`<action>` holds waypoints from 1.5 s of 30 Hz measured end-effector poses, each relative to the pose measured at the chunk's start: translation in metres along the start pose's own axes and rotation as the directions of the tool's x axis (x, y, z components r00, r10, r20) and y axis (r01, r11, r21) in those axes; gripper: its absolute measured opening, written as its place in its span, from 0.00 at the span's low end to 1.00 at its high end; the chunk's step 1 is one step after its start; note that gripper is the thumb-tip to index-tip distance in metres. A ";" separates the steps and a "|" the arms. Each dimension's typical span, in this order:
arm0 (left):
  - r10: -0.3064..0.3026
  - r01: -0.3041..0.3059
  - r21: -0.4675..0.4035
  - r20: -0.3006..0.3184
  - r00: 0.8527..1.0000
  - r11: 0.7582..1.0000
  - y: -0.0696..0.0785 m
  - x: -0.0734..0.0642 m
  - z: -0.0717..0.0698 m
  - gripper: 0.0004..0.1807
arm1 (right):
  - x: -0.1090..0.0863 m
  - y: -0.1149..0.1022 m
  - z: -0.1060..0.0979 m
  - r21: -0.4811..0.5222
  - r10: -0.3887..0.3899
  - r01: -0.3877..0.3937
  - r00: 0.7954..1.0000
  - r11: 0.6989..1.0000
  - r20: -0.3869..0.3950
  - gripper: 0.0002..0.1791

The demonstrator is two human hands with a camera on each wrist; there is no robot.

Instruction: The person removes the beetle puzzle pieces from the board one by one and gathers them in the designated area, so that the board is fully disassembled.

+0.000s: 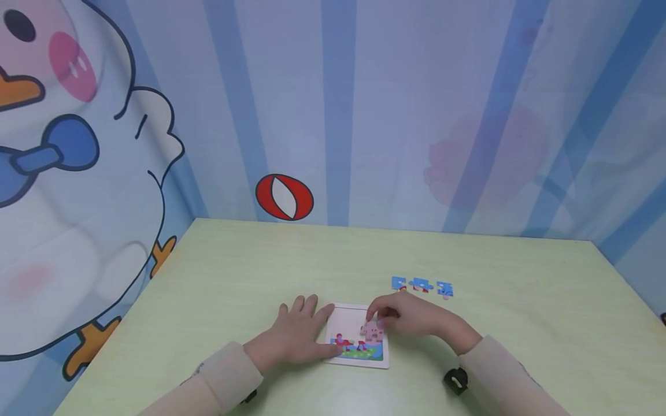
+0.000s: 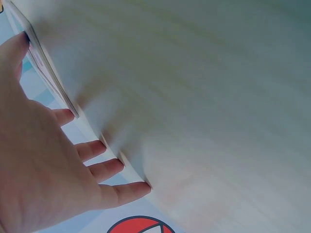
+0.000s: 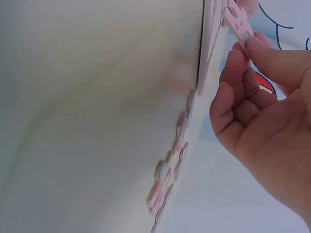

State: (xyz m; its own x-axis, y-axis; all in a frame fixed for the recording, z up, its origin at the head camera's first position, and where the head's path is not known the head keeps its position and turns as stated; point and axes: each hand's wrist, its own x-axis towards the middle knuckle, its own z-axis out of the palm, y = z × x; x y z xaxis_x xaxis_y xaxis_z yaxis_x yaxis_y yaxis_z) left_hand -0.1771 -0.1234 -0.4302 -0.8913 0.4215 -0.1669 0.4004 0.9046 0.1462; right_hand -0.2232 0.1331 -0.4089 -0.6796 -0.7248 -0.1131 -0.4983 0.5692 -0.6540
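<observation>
A shallow square jigsaw tray [image 1: 347,316] with a pale rim lies on the table, its bottom strip filled with a green and blue picture with red bits. My left hand [image 1: 291,340] spreads its fingers at the tray's left side, thumb over the lower-left part and forefinger at the upper-left corner. In the left wrist view its thumb [image 2: 18,48] touches the tray's edge. My right hand [image 1: 413,315] pinches a pink jigsaw piece [image 3: 240,22] with a small animal face between thumb and fingers. In the head view this piece overlaps the tray's right side, just above the filled strip.
Behind the right hand, three blue jigsaw pieces [image 1: 421,284] lie in a row on the pale wooden table [image 1: 260,260]. A striped blue cloth backdrop [image 1: 385,115] with cartoon prints hangs along the table's back and left. Dark wrist straps [image 1: 456,381] hang under the sleeves.
</observation>
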 end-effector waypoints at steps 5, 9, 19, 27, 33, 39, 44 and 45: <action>0.003 -0.003 -0.003 0.001 1.000 1.000 -0.002 0.000 0.001 0.48 | -0.005 0.002 -0.007 -0.014 -0.037 0.036 0.999 0.999 -0.025 0.12; 0.004 -0.004 -0.004 0.007 1.000 1.000 -0.003 0.001 0.002 0.48 | -0.011 0.005 -0.012 -0.014 -0.041 0.040 0.998 0.999 -0.042 0.11; 0.002 -0.002 -0.020 0.012 1.000 1.000 -0.002 -0.001 -0.001 0.47 | -0.032 0.017 -0.028 0.083 -0.011 0.015 0.998 0.996 -0.054 0.09; 0.005 -0.004 -0.053 0.016 1.000 0.999 -0.002 -0.002 -0.002 0.47 | -0.049 0.033 -0.039 0.062 0.007 -0.002 0.995 0.998 -0.095 0.08; 0.005 -0.004 -0.051 0.016 1.000 0.999 -0.001 -0.002 -0.002 0.48 | -0.062 0.045 -0.046 0.012 0.048 -0.047 0.990 0.999 -0.129 0.10; 0.006 -0.005 -0.049 0.017 1.000 0.999 -0.001 -0.004 -0.003 0.48 | -0.074 0.053 -0.051 0.025 0.079 -0.076 0.987 0.997 -0.143 0.10; 0.005 -0.004 -0.056 0.022 1.000 0.998 0.000 -0.004 -0.005 0.47 | -0.080 0.059 -0.054 0.034 0.101 -0.098 0.985 0.995 -0.139 0.09; 0.005 -0.003 -0.056 0.023 1.000 0.998 0.000 -0.004 -0.005 0.47 | -0.081 0.060 -0.054 0.034 0.097 -0.093 0.985 0.995 -0.141 0.09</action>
State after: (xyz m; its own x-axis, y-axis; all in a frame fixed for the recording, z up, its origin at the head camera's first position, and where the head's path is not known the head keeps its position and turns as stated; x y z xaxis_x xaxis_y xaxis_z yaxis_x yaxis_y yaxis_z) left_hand -0.1741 -0.1254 -0.4244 -0.8842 0.4271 -0.1889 0.3910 0.8982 0.2007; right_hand -0.2277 0.2467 -0.3982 -0.7937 -0.6043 -0.0699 -0.4142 0.6211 -0.6654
